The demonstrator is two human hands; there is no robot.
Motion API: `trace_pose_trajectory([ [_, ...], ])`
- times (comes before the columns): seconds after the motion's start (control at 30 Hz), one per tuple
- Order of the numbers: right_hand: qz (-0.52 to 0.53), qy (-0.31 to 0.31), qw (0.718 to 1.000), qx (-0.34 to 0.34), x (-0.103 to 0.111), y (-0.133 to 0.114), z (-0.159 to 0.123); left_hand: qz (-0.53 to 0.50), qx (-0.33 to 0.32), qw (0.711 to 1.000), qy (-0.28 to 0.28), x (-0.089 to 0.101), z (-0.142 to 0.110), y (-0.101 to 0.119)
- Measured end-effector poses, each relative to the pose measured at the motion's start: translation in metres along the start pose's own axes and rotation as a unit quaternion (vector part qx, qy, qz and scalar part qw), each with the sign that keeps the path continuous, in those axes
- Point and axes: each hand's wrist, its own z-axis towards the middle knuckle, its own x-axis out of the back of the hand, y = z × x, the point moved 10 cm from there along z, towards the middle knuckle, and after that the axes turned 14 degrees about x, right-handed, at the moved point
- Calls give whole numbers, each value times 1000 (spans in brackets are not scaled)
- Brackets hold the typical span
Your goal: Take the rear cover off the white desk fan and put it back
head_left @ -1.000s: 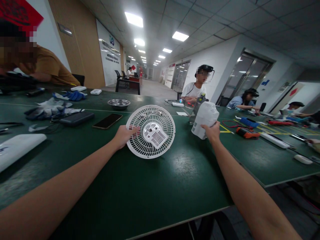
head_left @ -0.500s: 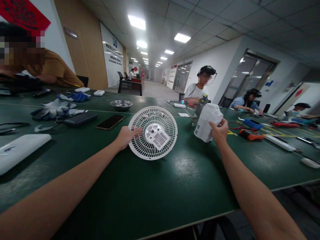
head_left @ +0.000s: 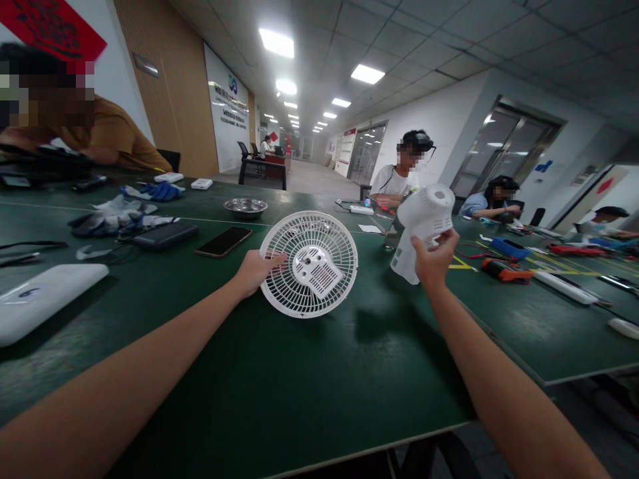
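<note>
Head view: left hand [head_left: 253, 273] grips one round white grille [head_left: 310, 264]; right hand [head_left: 435, 258] grips one white housing [head_left: 424, 211].

Dim overall; ceiling panels [head_left: 276, 42] glare white; soft shadow [head_left: 382, 324] on green tabletop [head_left: 299, 392]; edges stretched.

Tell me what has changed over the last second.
The right hand has turned the white housing, its upper end tipping up and to the right so the end face shows. Nothing was taken or let go. The left hand still holds the grille; the phone and bowl stayed put.
</note>
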Motion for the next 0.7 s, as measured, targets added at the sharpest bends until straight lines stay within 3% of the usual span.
trace_pose_trajectory([
  [0.17,42,-212,976,-37,-73,-41,-49,-2,6,1000,8,0,-5,3],
  [0.33,-21,-385,922,-33,-123,-47,-102,4,-23,1000,-3,-3,-8,8],
  [0.57,-170,-489,855,-34,-136,-33,-121,46,-43,998,9,-2,-5,10],
  [0.63,-169,-491,854,-30,-134,-37,-120,60,-41,997,12,-3,-6,11],
  [0.7,-147,-457,877,-16,-128,-49,-111,68,-36,997,14,-3,-7,11],
])
